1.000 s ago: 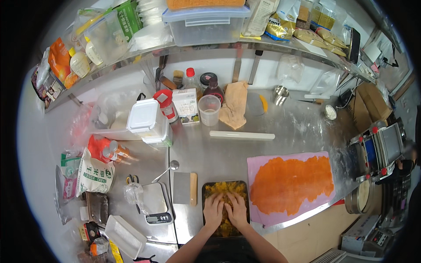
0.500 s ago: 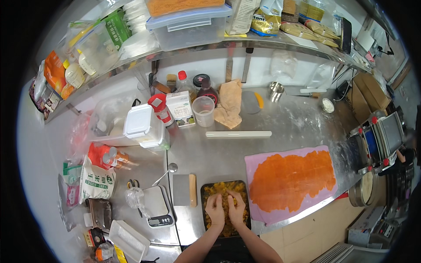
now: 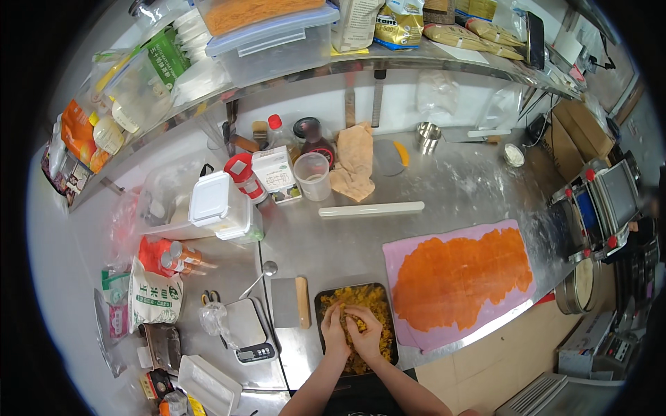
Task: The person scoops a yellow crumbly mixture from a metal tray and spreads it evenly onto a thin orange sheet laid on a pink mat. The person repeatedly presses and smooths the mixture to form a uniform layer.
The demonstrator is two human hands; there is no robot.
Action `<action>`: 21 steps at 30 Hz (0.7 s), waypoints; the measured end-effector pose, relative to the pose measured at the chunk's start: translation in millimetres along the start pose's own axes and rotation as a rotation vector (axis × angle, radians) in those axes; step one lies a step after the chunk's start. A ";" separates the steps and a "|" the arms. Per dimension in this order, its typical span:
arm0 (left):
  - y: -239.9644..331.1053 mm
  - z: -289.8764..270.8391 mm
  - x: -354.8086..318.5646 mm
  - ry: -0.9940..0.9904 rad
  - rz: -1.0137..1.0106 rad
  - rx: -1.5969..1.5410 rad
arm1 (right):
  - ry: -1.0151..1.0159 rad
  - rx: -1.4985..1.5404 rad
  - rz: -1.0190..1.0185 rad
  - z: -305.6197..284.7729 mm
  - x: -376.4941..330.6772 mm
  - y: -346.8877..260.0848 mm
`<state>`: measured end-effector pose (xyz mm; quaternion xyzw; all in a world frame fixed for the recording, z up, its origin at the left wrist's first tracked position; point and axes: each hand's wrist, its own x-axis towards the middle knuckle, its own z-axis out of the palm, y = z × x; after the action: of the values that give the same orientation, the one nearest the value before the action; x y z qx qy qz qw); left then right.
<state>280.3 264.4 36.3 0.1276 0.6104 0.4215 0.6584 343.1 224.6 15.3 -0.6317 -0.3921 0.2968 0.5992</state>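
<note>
Both my hands are down in a dark rectangular tray [image 3: 318,313] at the table's front edge. Yellow-orange crumbly mixture [image 3: 369,297] fills it. My left hand [image 3: 334,337] curls its fingers into the mixture on the left side. Close against it, my right hand [image 3: 366,337] bends its fingers toward the left one, closed around some of the crumbs. How much lies under the fingers is hidden. Just right of the tray, a wide orange sheet [image 3: 458,281], like rolled dough, lies on a larger pink sheet [image 3: 424,338].
Left of the tray lie a wood-handled scraper [image 3: 303,303], a kitchen scale [image 3: 255,352] and a spoon [image 3: 270,268]. A white bar [image 3: 371,209] rests behind. Plastic tubs [image 3: 210,199] and bottles stand at the back left, under a loaded shelf [image 3: 291,69]. A roller machine [image 3: 600,208] stands at right.
My hands have shifted within the tray; the right one now leans more toward the left, its fingers bent over the mixture. The whole view has turned slightly.
</note>
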 end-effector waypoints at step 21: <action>-50.5 -55.1 60.3 -0.382 -0.478 -0.360 | 0.080 -0.429 -0.442 7.8 -2.7 -13.7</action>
<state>244.2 257.2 -52.5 -0.0604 0.4046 0.3246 0.8528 333.2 226.0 27.8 -0.6544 -0.5499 0.0444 0.5172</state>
